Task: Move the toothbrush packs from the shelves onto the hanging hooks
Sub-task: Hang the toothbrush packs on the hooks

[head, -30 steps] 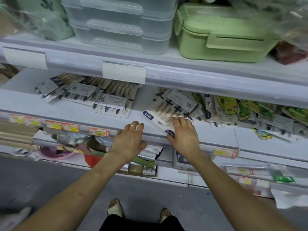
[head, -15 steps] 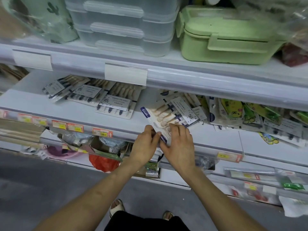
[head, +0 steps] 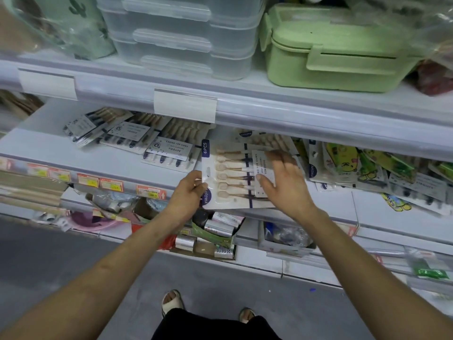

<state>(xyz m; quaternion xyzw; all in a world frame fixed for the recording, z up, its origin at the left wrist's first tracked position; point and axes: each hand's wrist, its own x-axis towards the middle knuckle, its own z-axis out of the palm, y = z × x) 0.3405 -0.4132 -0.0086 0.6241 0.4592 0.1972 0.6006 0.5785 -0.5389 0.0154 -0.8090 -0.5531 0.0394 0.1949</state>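
White toothbrush pack (head: 228, 183) pinched by left hand (head: 188, 193)

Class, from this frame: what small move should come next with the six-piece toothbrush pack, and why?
Probably lift the toothbrush pack clear of the shelf, toward the body. The left hand pinches its left edge beside the hang slot, the right hand rests open on top, and the pack overhangs the shelf lip.

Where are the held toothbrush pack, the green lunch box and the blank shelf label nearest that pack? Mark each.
toothbrush pack (head: 232, 177), head view, on the clear blister over the brushes.
green lunch box (head: 343, 61), head view, on its front latch flap.
blank shelf label (head: 185, 106), head view, at its centre.
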